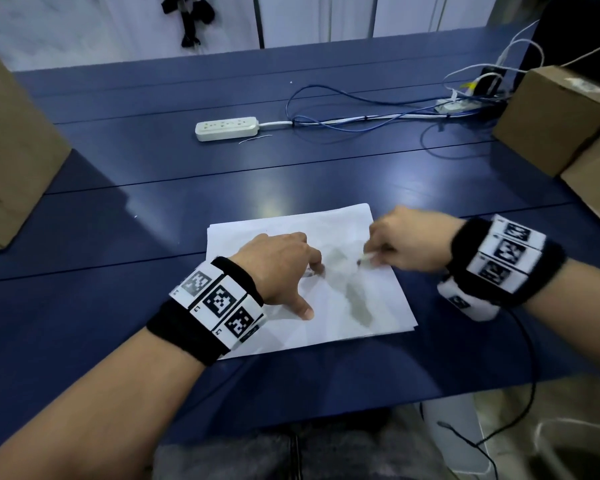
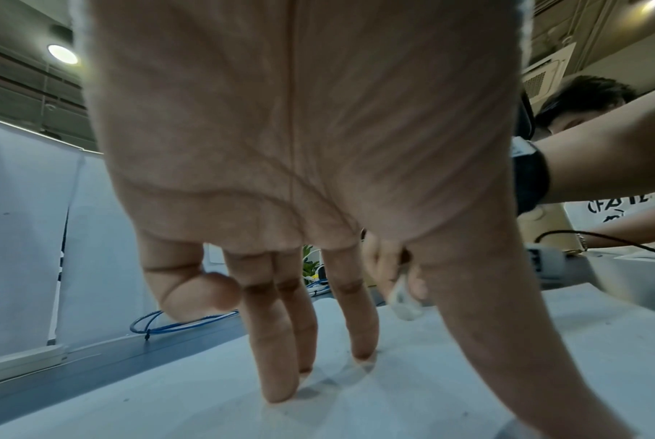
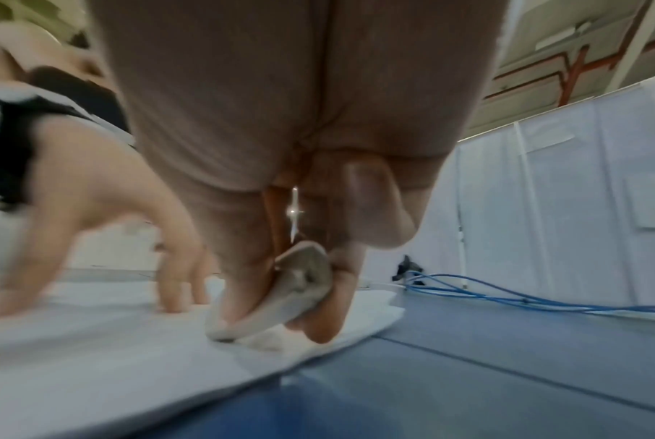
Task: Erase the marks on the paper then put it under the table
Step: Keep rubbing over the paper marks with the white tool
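A white sheet of paper (image 1: 329, 306) lies on the blue table (image 1: 153, 202) near its front edge, with grey smudged marks (image 1: 359, 303) down its middle. My left hand (image 1: 284, 268) presses the paper flat with straight spread fingers (image 2: 281, 371). My right hand (image 1: 402, 242) pinches a small whitish eraser (image 3: 296, 288) between thumb and fingers, its tip against the paper (image 3: 130, 350) near the right edge. The eraser (image 1: 366, 258) looks blurred in the head view.
Cardboard boxes stand at the left (image 1: 11, 161) and right (image 1: 561, 123) of the table. A white power strip (image 1: 226, 128) and blue cables (image 1: 343, 112) lie further back. A black cable (image 1: 520, 375) hangs off the table's front right.
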{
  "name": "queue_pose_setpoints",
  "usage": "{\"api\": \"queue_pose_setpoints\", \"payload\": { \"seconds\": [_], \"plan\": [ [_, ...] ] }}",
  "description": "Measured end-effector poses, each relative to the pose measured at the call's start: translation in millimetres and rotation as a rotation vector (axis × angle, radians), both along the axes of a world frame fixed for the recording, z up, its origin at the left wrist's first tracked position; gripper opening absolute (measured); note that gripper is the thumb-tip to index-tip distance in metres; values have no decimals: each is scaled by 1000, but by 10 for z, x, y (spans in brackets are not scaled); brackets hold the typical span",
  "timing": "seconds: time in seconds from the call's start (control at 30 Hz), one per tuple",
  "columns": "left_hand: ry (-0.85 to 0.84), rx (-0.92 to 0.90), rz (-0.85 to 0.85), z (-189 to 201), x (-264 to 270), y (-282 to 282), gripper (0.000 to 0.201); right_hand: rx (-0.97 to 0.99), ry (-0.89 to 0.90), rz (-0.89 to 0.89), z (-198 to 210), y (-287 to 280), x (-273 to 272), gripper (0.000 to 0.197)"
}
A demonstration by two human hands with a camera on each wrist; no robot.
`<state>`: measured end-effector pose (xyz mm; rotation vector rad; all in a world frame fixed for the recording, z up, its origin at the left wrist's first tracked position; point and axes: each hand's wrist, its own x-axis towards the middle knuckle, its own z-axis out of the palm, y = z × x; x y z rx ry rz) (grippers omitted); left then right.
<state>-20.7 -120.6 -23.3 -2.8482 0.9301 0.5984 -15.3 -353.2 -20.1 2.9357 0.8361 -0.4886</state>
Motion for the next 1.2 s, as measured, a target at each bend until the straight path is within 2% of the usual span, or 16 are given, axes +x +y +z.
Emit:
{"api": "queue_pose_setpoints", "payload": {
  "seconds": [0.07, 0.13, 0.27, 0.33, 0.43, 0.53, 0.6, 0.7, 0.73, 0.83, 0.9, 0.97, 1.1, 1.2],
  "plan": [
    [-1, 0, 3, 4, -4, -1, 71, -29, -70, -33, -22, -25, 115, 33],
    [-4, -4, 2, -3, 1, 3, 70, -78, -95, 39, -19, -34, 23, 28],
    [-6, -4, 1, -19, 8, 17, 72, -6, 124, 239, 45, -39, -358, 18],
    [-4, -1, -1, -11, 4, 12, 71, -29, 124, 156, 46, -20, -287, 22],
    [-4, 1, 0, 0, 4, 3, 69, -69, -50, -25, 4, -13, 43, 30],
    [-10, 0, 1, 0, -2, 7, 71, -96, -133, 11, -35, -58, 56, 33],
    [-8, -2, 4, 0, -4, 12, 71, -45, -46, 112, 8, -66, -144, 23],
    [-9, 3, 4, -5, -1, 14, 72, 86, 199, 225, 21, -48, -361, 18],
    [-7, 5, 3, 0, -6, 10, 72, 69, 180, 187, 9, -32, -326, 18],
    [-6, 6, 3, 19, -14, 2, 71, -34, -24, -27, -50, -47, -21, 24],
    [-7, 5, 5, 26, -20, 4, 71, -72, -125, -55, -72, -98, 80, 30],
    [-6, 0, 6, 21, -19, 8, 71, -59, -103, 15, -56, -120, -28, 29],
    [-1, 0, 10, 12, -10, 6, 72, 36, 166, 216, 29, -61, -363, 20],
    [1, 6, 8, 20, -15, 2, 70, -60, 54, 55, 8, -11, -123, 23]
  ]
}}
